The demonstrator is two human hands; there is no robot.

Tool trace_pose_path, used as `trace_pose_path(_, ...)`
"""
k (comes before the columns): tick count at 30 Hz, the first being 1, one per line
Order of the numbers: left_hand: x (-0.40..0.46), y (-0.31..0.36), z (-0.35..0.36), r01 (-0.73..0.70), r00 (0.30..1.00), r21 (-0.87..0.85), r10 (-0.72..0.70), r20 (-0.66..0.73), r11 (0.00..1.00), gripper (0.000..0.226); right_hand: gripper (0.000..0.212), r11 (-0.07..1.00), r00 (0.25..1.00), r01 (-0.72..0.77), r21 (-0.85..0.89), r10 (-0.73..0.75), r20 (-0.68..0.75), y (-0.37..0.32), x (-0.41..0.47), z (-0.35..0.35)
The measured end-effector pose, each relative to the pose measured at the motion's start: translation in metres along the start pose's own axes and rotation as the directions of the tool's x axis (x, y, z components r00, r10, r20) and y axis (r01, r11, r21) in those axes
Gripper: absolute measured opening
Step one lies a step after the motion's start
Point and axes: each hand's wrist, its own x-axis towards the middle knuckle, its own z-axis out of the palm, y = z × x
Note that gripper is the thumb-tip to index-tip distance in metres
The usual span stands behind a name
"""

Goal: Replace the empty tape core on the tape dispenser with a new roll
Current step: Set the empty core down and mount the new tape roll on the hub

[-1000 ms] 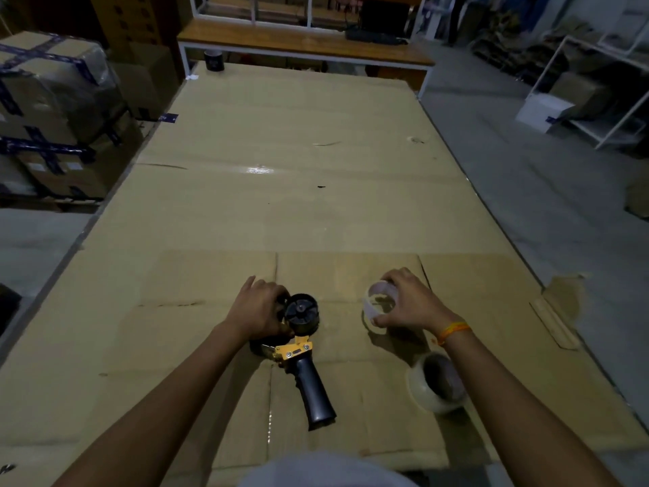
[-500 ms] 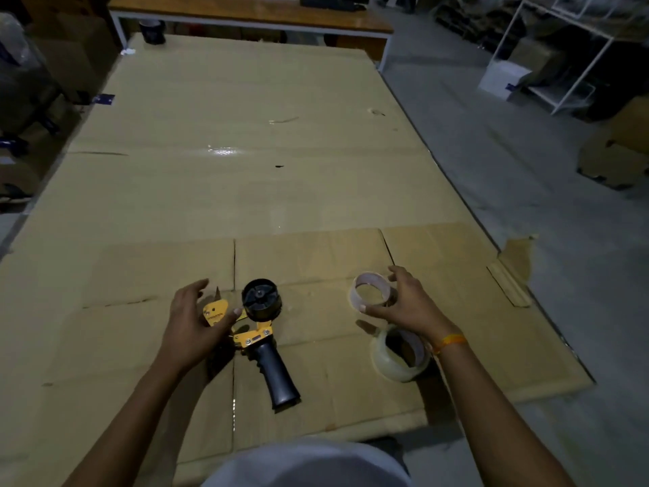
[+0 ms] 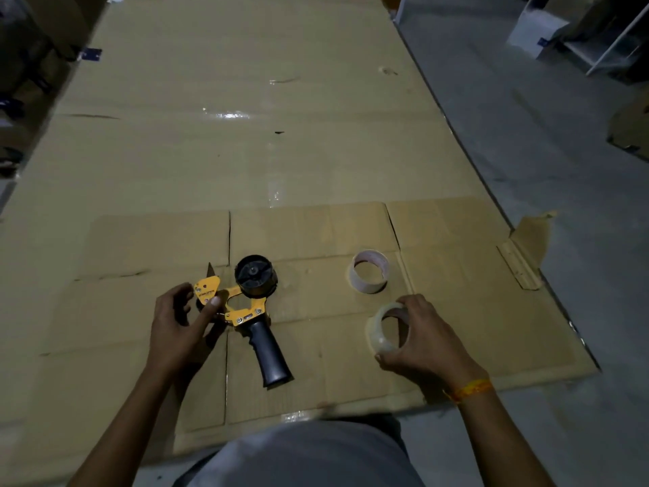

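Observation:
The tape dispenser [image 3: 251, 307], yellow with a black handle and a bare black hub, lies flat on the cardboard. My left hand [image 3: 181, 319] pinches its yellow front plate between thumb and fingers. The empty tape core [image 3: 369, 271], a thin white ring, stands alone on the cardboard to the right of the hub. My right hand [image 3: 419, 337] is curled around the new roll of clear tape [image 3: 381, 333], nearer to me than the core, fingers over its top and thumb under it.
A flattened cardboard sheet [image 3: 316, 226] lies over the long cardboard-covered table [image 3: 246, 100]. The table's right edge drops to a grey concrete floor [image 3: 544, 170]. Boxes and white shelving [image 3: 562, 33] stand at the far right; dark stacked goods at the far left.
My right hand let go of the empty core, leaving it on the cardboard, and moved back to grasp the new roll. My left hand shifted onto the dispenser's yellow front plate.

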Motion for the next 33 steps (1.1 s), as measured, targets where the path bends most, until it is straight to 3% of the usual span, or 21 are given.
trace_pose_path(8,-0.008,0.003,0.008,-0.125,0.991,-0.052,0.122,-0.058,0.991,0.039,0.086,0.985,0.985,0.173,0.027,-0.173,-0.004,-0.017,0.022,-0.019)
trace_pose_path(12,-0.005,-0.011,0.007,-0.206,0.97,0.103,0.218,-0.111,0.973,0.049,0.093,0.951,0.952,0.302,0.073,-0.304,0.026,-0.044,0.049,-0.031)
trace_pose_path(16,0.003,-0.032,0.013,-0.298,0.932,0.285,0.343,-0.119,0.911,0.039,0.11,0.906,0.909,0.411,0.102,-0.416,0.035,-0.082,0.082,-0.033)
trace_pose_path(18,0.003,-0.034,0.016,-0.294,0.929,0.31,0.346,-0.128,0.904,0.036,0.116,0.883,0.885,0.457,0.106,-0.463,0.04,-0.105,0.096,-0.033)
trace_pose_path(25,0.003,-0.036,0.022,-0.262,0.94,0.331,0.318,-0.125,0.906,0.037,0.104,0.798,0.797,0.603,0.01,-0.603,0.022,-0.179,0.137,-0.02)
trace_pose_path(33,0.008,-0.039,0.021,-0.273,0.939,0.305,0.321,-0.12,0.912,0.042,0.106,0.817,0.818,0.574,-0.043,-0.572,0.058,-0.215,0.155,0.009)
